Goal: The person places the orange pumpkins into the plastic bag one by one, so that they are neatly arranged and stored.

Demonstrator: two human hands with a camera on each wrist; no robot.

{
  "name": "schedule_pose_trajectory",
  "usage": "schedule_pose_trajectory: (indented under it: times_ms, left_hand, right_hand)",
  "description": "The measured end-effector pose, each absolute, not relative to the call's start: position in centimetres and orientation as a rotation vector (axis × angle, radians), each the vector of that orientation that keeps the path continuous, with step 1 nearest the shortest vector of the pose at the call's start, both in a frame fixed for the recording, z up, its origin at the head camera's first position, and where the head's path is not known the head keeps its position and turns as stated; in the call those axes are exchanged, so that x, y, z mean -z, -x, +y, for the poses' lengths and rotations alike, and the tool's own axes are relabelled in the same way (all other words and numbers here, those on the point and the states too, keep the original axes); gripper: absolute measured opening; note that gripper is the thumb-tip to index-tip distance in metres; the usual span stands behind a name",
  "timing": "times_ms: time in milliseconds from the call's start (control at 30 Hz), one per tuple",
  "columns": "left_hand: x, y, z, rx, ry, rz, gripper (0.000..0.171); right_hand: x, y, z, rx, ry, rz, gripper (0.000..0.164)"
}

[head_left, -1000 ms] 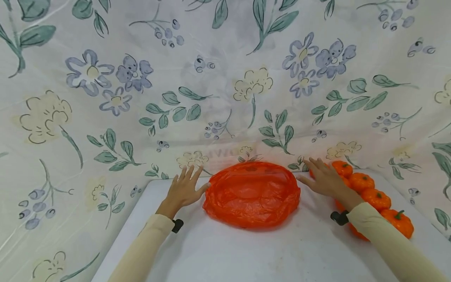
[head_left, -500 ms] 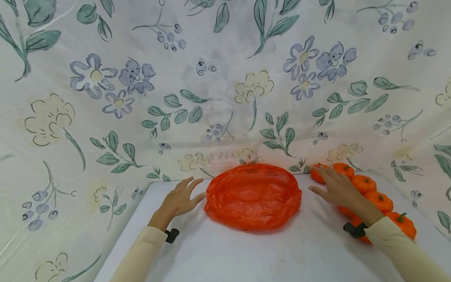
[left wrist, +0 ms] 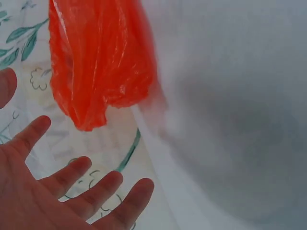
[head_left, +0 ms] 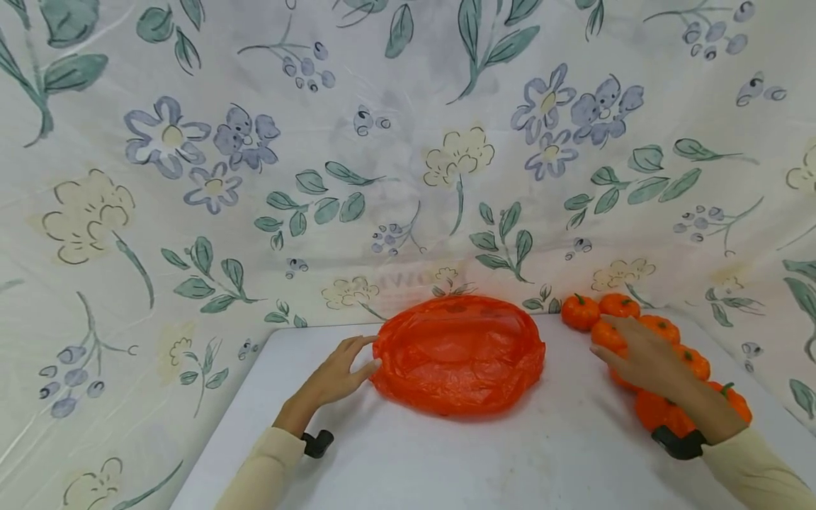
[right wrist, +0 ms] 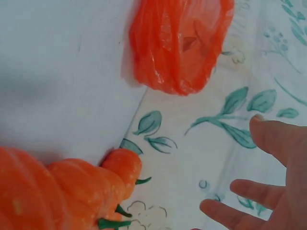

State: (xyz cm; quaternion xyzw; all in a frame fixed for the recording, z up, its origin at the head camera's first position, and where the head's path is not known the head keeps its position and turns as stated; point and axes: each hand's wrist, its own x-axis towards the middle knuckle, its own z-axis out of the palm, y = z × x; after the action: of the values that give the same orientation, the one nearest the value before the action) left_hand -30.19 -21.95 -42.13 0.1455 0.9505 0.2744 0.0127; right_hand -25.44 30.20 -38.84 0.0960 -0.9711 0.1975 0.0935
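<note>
A thin red plastic bag (head_left: 459, 361) stands with its mouth spread wide at the back middle of the white table. My left hand (head_left: 338, 375) is at the bag's left side, fingertips right at its edge in the head view; in the left wrist view its fingers spread apart, holding nothing, below the bag (left wrist: 100, 57). Over on the right, my right hand (head_left: 644, 358) hovers above several small orange pumpkins (head_left: 581, 312) with green stems, partly hiding them. Its fingers are extended and hold nothing. The right wrist view shows pumpkins (right wrist: 29, 191) lined up beside it.
Two rows of pumpkins run along the right side of the white table (head_left: 459, 460). Behind the table hangs a flower-patterned sheet (head_left: 408, 177), close to the bag's far rim. Both wrists carry black cameras.
My right hand has moved right and nearer, from beside the bag to over the pumpkins, uncovering the far-left one. My left hand dipped slightly and came back against the bag's edge.
</note>
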Motion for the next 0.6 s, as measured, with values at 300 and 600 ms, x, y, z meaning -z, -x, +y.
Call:
schedule_pose_trajectory:
  times_ms: [300,600]
  left_hand:
    - [43.4,30.2,-21.6,-1.012,-0.489,2.886,0.062]
    - [44.6,30.2,-20.5,-1.212,-0.476,2.796,0.072]
  right_hand:
    - [38.8,22.5,32.8,-0.717,-0.179,-2.987,0.092]
    - [40.6,20.9,34.9,-0.687,-0.164,-2.986,0.089]
